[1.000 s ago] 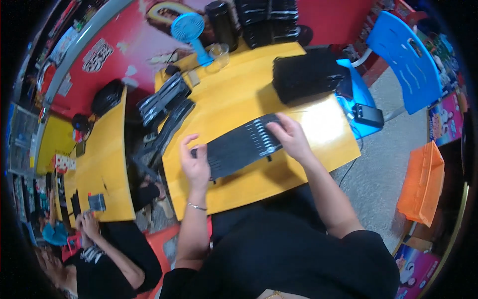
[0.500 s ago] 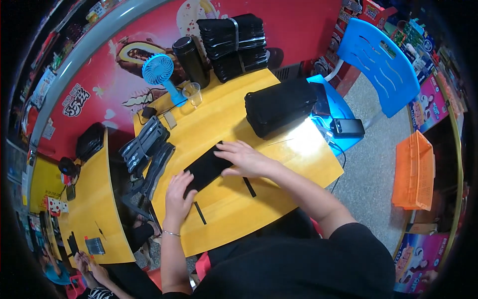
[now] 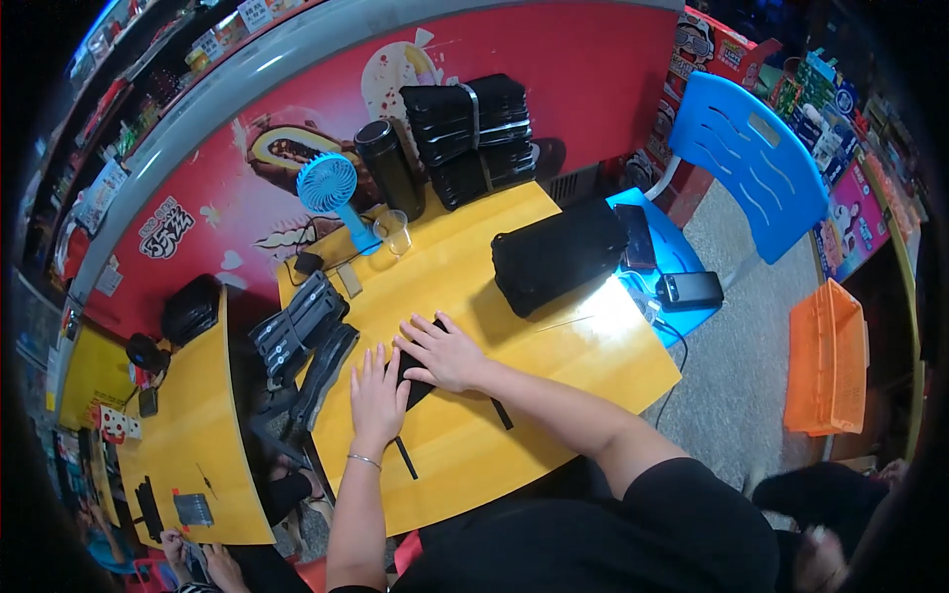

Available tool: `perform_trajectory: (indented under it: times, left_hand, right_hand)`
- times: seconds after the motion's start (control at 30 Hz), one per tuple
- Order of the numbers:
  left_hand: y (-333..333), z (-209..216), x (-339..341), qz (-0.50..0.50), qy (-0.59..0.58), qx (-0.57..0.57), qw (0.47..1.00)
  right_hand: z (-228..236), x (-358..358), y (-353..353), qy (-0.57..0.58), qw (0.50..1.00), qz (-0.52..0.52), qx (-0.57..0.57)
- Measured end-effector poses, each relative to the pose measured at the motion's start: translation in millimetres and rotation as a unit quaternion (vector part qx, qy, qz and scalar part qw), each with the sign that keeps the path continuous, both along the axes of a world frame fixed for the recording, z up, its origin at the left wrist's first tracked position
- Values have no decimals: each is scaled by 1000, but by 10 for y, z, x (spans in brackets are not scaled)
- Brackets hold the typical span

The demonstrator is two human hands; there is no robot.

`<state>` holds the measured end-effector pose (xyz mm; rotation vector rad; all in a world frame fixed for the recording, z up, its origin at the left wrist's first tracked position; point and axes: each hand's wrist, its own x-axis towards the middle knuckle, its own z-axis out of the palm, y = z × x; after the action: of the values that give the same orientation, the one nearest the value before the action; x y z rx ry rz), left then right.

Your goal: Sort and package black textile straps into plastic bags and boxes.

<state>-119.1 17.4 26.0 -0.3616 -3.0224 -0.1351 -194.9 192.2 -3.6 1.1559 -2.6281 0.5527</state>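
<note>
One black piece [image 3: 419, 394] lies flat, I see, under my spread left hand [image 3: 377, 397] and right hand [image 3: 447, 358]; two strips [image 3: 503, 414] at its four and six o'clock look unattached.

1. Bright light is washing the yellow table [image 3: 593, 361], and white glare is burning out its right side near the black bundle [image 3: 559, 252].
2. The bundle is casting a soft shadow leftward.
3. At right, the blue seat [image 3: 674, 253] is glowing strongly.
4. The left hand [image 3: 378, 400] and right hand [image 3: 447, 358] are showing clearly; the black piece [image 3: 420, 388] beneath is losing detail.
5. The left shelves [image 3: 109, 109] are looking dim and soft; another person [image 3: 820, 559] at near right is blurring.
6. The grey rail [image 3: 262, 69] is bowing, and the corners are sinking into black.
</note>
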Motion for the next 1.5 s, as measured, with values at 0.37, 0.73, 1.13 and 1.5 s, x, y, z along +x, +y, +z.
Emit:
perform_trajectory:
  times: [0.37, 0.73, 1.13, 1.5]
  left_hand:
    - [-122, -138, 151, 50, 20, 25, 998]
    - [5, 152, 283, 33, 58, 108, 992]
    - [210, 568, 474, 37, -49, 484, 873]
    - [782, 429, 721, 34, 8, 519, 854]
  right_hand:
    - [-53, 52, 207, 60, 996, -70, -11]
    - [390, 265, 403, -122, 990, -34, -67]
    - [1100, 729, 1309, -116, 921, 10, -373]
    - [604, 1061, 1843, -253, 854, -148, -429]
